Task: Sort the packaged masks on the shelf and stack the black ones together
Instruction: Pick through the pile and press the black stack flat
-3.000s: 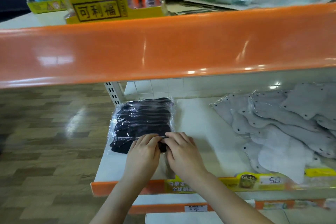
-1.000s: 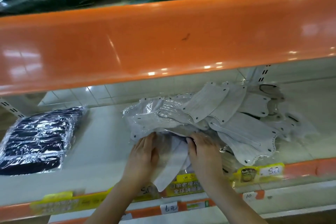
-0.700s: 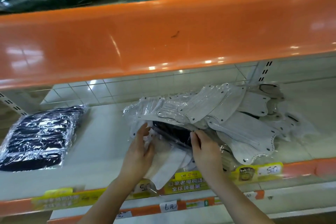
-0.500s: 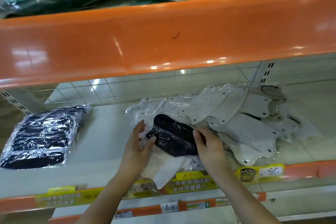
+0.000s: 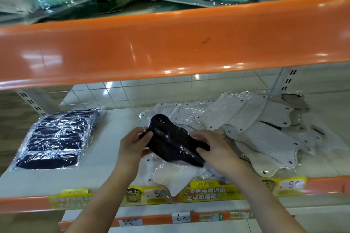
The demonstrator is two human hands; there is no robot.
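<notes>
Both hands pinch the plastic-wrapped black mask pack (image 5: 171, 139), left hand (image 5: 132, 144) and right hand (image 5: 214, 150) at opposite ends; looks light, floppy, slippery film, so edge grips suit it.

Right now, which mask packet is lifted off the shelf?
The single black packet, held by the left hand and right hand; the others lie flat.

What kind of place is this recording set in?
Most likely a shop aisle: orange-edged shelves, price tags along the shelf edge, and packaged masks laid out for sale.
</notes>
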